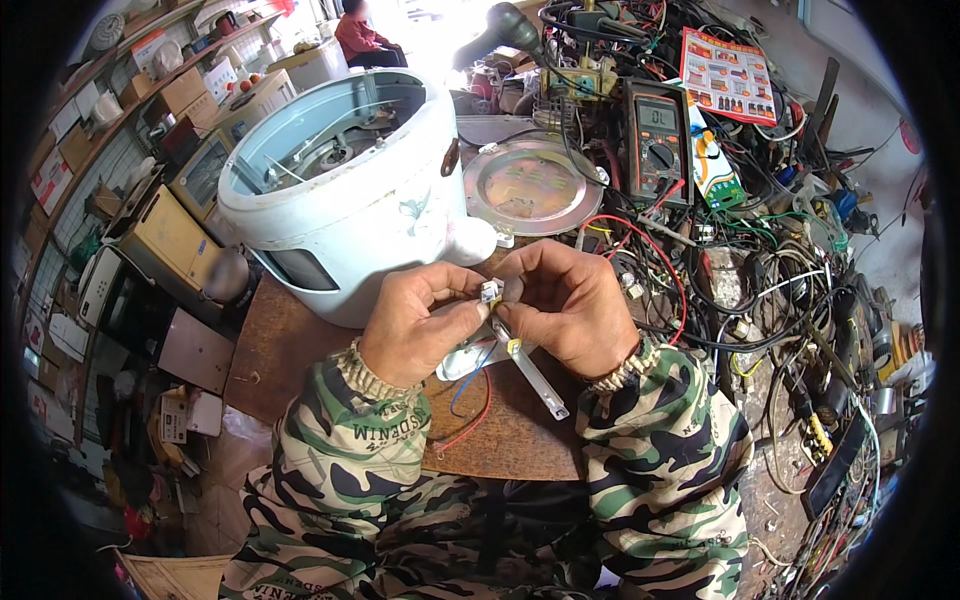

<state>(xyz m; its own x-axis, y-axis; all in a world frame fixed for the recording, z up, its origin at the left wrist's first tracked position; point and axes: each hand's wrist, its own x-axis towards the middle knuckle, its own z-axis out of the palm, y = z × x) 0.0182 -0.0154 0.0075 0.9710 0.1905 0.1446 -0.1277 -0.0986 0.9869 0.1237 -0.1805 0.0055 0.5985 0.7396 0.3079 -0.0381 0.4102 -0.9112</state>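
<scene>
Both hands meet over the wooden table, fingertips pinching a small white block-like part (490,291). My left hand (425,318) grips it from one side with thumb and forefinger. On the other side my right hand (572,312) is closed at the same part, its thumb and forefinger pressed together. A narrow metal strip (538,380) slants down from under the fingers; whether it is joined to the white part I cannot tell. Below the left hand, a white piece (462,360) shows in part, with a blue wire (462,392) and a red wire (487,405) beside it.
A pale blue and white cooker-like housing (350,220) stands open-topped at the left. Behind the hands lies a round metal plate (530,185). A multimeter (658,140), a printed sheet (728,75) and tangled cables (790,285) fill the right. A seated person (368,38) is far back.
</scene>
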